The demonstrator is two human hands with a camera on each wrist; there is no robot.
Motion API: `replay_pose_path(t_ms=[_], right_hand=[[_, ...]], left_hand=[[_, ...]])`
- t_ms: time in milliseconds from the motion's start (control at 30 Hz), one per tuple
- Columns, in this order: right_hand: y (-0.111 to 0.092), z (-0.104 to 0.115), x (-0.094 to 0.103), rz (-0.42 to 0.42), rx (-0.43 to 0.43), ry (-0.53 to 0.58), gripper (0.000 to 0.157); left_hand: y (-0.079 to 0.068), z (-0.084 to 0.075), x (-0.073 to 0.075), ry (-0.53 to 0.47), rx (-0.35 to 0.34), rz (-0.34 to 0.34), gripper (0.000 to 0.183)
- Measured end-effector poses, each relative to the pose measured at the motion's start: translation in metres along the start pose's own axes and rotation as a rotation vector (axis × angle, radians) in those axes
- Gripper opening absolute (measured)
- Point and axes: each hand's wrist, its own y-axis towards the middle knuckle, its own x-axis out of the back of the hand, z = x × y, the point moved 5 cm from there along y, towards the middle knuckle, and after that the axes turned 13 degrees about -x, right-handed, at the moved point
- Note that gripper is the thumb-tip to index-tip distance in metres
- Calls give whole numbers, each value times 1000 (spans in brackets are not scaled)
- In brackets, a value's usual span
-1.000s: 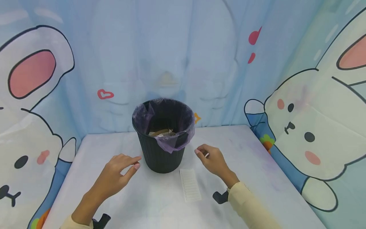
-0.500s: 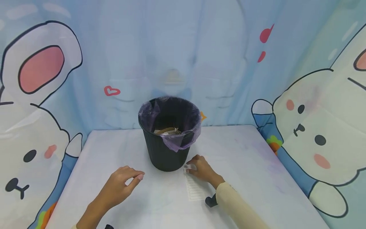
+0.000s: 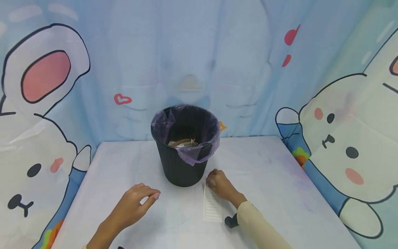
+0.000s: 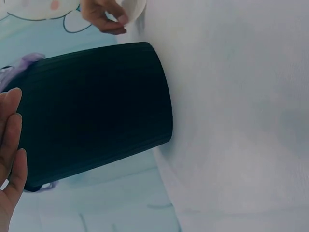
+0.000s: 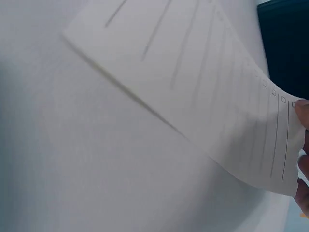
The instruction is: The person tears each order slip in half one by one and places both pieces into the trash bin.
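Note:
A narrow sheet of lined paper (image 3: 212, 209) with small checkboxes lies in front of the bin, slightly to its right. My right hand (image 3: 221, 185) pinches its far end between thumb and fingers. In the right wrist view the paper (image 5: 217, 96) curves up from the table toward the fingertips. My left hand (image 3: 135, 204) hovers left of the paper, thumb close to the index finger, holding nothing. The black ribbed bin (image 3: 181, 169) stands upright behind both hands, with a purple plastic liner (image 3: 197, 154) folded over its rim.
Brown and pale scraps (image 3: 183, 142) lie inside the bin. A white cloth covers the table (image 3: 118, 159). Behind it hangs a blue curtain (image 3: 186, 52) with rabbit drawings. A dark curved piece (image 3: 231, 221) sits at the right wrist.
My right hand has come down and left onto the paper and taken hold of its far end, which is now lifted. The left hand has shifted slightly down. The head view has turned slightly.

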Motion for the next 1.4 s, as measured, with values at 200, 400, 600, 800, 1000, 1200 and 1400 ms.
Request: replay_pose_path(t_ms=[200,400,600,800,1000,1200,1400], right_hand=[[-15,2,21,21,-28,85,10],[-34,17,39,17,18,150,6],[-46,49,56,-16,145,215,6],[-56,80,68,-62,230,300,5],[-63,104,73,-127,281,374,4],[-68,118,71,-133,265,453,5],[-70,121,63,-103,234,498,10]], left_hand=[[2,-3,-10,-41,3,31,9],[8,-5,-22,-109,59,116,17],[11,-3,-32,-148,142,198,29],[13,-3,-44,-172,162,252,35],[15,-3,-57,-202,178,278,46],[16,-5,-61,-230,157,226,36],[16,-6,-60,-245,108,156,12]])
